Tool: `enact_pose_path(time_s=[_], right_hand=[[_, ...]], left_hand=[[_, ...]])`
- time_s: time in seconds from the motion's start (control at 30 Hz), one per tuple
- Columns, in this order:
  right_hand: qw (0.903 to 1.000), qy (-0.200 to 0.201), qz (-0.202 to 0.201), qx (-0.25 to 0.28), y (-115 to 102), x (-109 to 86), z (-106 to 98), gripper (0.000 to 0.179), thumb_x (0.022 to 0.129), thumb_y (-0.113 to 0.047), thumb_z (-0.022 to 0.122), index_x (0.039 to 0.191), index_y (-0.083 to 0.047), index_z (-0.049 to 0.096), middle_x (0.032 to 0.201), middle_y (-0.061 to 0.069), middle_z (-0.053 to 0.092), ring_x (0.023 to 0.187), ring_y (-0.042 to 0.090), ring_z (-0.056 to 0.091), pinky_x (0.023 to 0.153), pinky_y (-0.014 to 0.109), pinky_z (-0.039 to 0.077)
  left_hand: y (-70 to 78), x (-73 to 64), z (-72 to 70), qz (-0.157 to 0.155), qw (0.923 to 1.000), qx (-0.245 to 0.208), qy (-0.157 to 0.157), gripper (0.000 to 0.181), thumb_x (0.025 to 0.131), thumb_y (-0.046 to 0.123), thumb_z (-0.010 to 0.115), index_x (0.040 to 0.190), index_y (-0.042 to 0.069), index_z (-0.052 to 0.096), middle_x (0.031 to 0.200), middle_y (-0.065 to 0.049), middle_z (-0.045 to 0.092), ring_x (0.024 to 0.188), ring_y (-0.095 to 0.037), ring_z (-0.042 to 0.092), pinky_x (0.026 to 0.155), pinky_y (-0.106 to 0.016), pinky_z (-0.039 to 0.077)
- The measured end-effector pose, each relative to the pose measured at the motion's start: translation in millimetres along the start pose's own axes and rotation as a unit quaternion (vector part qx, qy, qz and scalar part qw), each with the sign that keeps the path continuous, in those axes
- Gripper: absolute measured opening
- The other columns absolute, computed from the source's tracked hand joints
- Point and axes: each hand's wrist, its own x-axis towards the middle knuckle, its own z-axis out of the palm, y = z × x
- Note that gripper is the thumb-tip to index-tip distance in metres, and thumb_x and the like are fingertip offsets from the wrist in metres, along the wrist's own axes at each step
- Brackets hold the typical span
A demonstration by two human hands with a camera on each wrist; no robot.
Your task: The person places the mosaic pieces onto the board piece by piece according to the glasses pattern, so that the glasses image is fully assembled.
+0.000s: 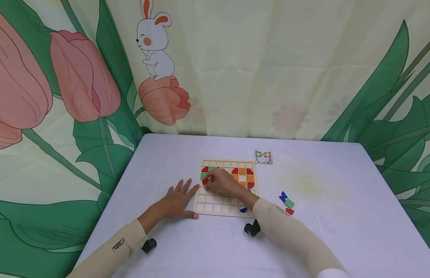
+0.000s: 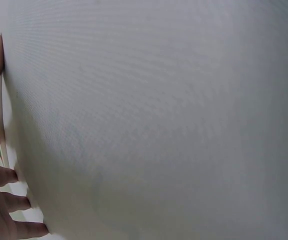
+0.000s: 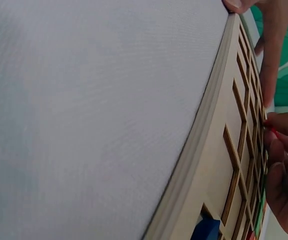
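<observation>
A wooden grid board (image 1: 215,209) lies on the table, partly filled with red, green and orange pieces. Between thumb and fingertips, my right hand (image 1: 220,180) pinches a small red piece (image 1: 205,182) over the board's left side; the right wrist view also shows the red piece (image 3: 272,131) at the fingertips. My left hand (image 1: 176,202) rests flat beside the board's left edge, fingers spread, thumb at the near left corner. A blue piece (image 1: 243,210) sits near the board's front right. My right hand and forearm hide part of the grid.
On the white table (image 1: 326,220), right of the board, lie loose blue pieces (image 1: 282,197), a green square (image 1: 289,203) and a red piece (image 1: 289,211). A small pattern card (image 1: 263,156) lies by the far right corner of the board. Behind the table hangs a printed curtain (image 1: 235,69).
</observation>
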Motion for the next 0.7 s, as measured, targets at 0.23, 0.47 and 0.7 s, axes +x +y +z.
enact_pose_path(time_s=[0.23, 0.47, 0.7], right_hand=[[0.9993, 0.013, 0.020, -0.028, -3.6, 1.4, 3.2, 0.021, 0.085, -0.021, 0.081, 0.104, -0.012, 0.077, 0.076, -0.007, 0.069, 0.069, 0.008, 0.060, 0.062, 0.024, 0.048], [0.9991, 0.006, 0.023, -0.036, -3.8, 0.6, -1.0, 0.020, 0.085, -0.019, 0.081, 0.104, -0.011, 0.077, 0.077, -0.007, 0.069, 0.070, 0.008, 0.061, 0.062, 0.025, 0.048], [0.9983, 0.015, 0.023, -0.052, -3.2, 2.9, 0.1, 0.020, 0.084, -0.026, 0.083, 0.099, -0.015, 0.077, 0.074, -0.008, 0.068, 0.067, 0.007, 0.060, 0.059, 0.024, 0.047]], left_hand=[[-1.9, 2.2, 3.0, -0.001, 1.0000, 0.000, -0.003, 0.110, 0.076, 0.078, 0.065, 0.162, 0.027, 0.019, 0.169, -0.012, 0.013, 0.154, -0.046, 0.011, 0.114, -0.070, 0.025], [-2.0, 2.9, 3.5, -0.005, 1.0000, 0.004, -0.004, 0.110, 0.076, 0.078, 0.065, 0.162, 0.027, 0.019, 0.169, -0.012, 0.012, 0.154, -0.045, 0.010, 0.114, -0.069, 0.025], [-1.8, 2.8, 3.5, -0.004, 0.9999, 0.005, -0.010, 0.110, 0.076, 0.079, 0.065, 0.162, 0.028, 0.017, 0.170, -0.012, 0.011, 0.154, -0.045, 0.009, 0.114, -0.069, 0.025]])
